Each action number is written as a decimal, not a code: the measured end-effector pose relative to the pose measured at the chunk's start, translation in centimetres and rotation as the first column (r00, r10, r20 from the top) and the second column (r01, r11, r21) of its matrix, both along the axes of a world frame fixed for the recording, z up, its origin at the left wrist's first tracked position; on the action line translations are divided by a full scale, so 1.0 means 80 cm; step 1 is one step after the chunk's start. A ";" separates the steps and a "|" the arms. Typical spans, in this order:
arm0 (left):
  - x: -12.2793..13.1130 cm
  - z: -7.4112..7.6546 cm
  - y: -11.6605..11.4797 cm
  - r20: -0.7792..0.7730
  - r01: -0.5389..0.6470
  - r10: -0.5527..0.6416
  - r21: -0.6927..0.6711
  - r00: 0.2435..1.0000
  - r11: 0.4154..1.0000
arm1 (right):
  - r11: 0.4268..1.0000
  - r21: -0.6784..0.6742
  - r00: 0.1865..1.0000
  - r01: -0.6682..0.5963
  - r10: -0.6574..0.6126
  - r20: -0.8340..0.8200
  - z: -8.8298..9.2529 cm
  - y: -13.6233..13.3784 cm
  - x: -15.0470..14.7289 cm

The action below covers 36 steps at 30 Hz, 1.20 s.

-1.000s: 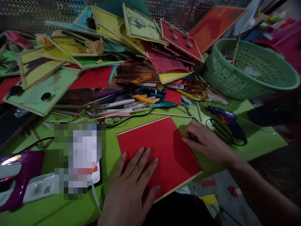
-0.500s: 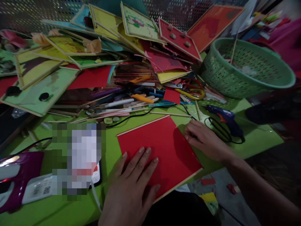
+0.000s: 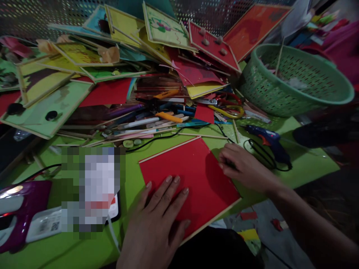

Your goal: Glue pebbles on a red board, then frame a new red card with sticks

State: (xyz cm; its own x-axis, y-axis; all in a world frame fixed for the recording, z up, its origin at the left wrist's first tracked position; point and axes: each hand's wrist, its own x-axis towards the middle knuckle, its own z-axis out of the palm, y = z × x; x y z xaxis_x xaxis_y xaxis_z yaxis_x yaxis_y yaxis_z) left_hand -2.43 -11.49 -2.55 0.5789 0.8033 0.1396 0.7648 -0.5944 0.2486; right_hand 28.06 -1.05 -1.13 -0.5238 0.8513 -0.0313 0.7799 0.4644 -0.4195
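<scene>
A red square card (image 3: 196,198) lies on the green tabletop in front of me. One thin wooden strip (image 3: 169,150) runs along its far edge and another (image 3: 215,218) along its near edge. My left hand (image 3: 157,224) rests flat on the card's left part with fingers spread. At the card's right edge, my right hand (image 3: 241,162) is curled closed; whatever its fingers may pinch is hidden. Just right of that hand lies a blue glue gun (image 3: 270,140) with a coiled black cord.
Scissors (image 3: 228,106), orange-handled pliers (image 3: 165,105), pens and sticks pile up behind the card. Beyond them are stacked framed cards (image 3: 165,28). A green basket (image 3: 297,99) stands at right. Left are a phone (image 3: 115,211) with a blurred area and a purple device (image 3: 33,201).
Almost nothing differs. My right hand has shifted very slightly at the card's right edge, while my left hand stays flat on the card.
</scene>
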 end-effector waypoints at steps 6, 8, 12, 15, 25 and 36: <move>0.001 0.001 -0.001 0.033 -0.011 0.012 -0.030 0.999 1.000 | 1.000 -0.004 1.000 -0.005 0.005 -0.007 0.003 -0.002 -0.001; 0.001 0.001 -0.001 0.031 -0.010 0.011 -0.033 0.999 0.999 | 1.000 -0.028 1.000 -0.004 0.004 -0.013 0.006 0.000 0.001; 0.001 0.000 0.000 0.012 -0.006 0.006 -0.014 1.000 1.000 | 0.998 -0.066 0.999 -0.021 0.019 -0.030 0.011 0.003 0.003; 0.000 0.000 0.000 0.009 -0.002 0.002 0.000 1.000 1.000 | 0.998 -0.052 1.000 -0.022 0.022 0.006 0.012 0.004 0.003; -0.001 0.000 0.002 0.008 0.016 -0.017 0.036 1.000 0.999 | 0.999 0.026 0.998 0.024 -0.026 0.063 0.000 -0.002 -0.004; -0.006 0.000 0.000 0.014 0.024 -0.025 0.037 1.000 0.999 | 0.995 -0.093 0.999 0.036 -0.034 0.017 0.007 0.006 0.010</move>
State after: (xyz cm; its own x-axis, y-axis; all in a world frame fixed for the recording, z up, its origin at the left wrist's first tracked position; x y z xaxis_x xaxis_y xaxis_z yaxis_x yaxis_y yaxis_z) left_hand -2.90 -11.49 -2.58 0.5962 0.7830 0.1774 0.7464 -0.6220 0.2369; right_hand 28.89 -0.58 -0.54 -0.4926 0.8621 -0.1189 0.8015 0.3962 -0.4478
